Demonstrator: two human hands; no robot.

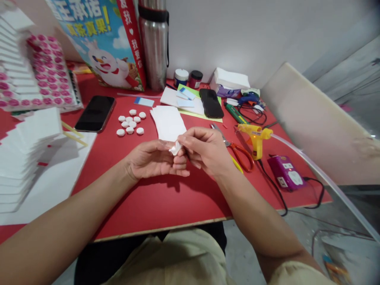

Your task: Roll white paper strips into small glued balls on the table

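Observation:
A small white crumpled piece [175,148], like folded paper or thin cloth, is pinched between my two hands above the red table. My left hand [157,160] grips its left side with thumb and forefinger, the palm turned up. From the right, the thumb and fingertips of my right hand [202,148] close on the same piece. Directly behind the hands lies a stack of white rectangular sheets [168,122]. Several small round white pieces [130,124] are grouped beyond my left hand. The piece's far side is covered by my fingers.
Right of my hands lie red-handled pliers [242,156], a yellow glue gun [255,138] and a purple box [286,174] with cables. Two phones, black [211,103] and dark [95,113], rest farther back. White fanned cards [22,158] stand left; a steel flask [154,47] stands behind.

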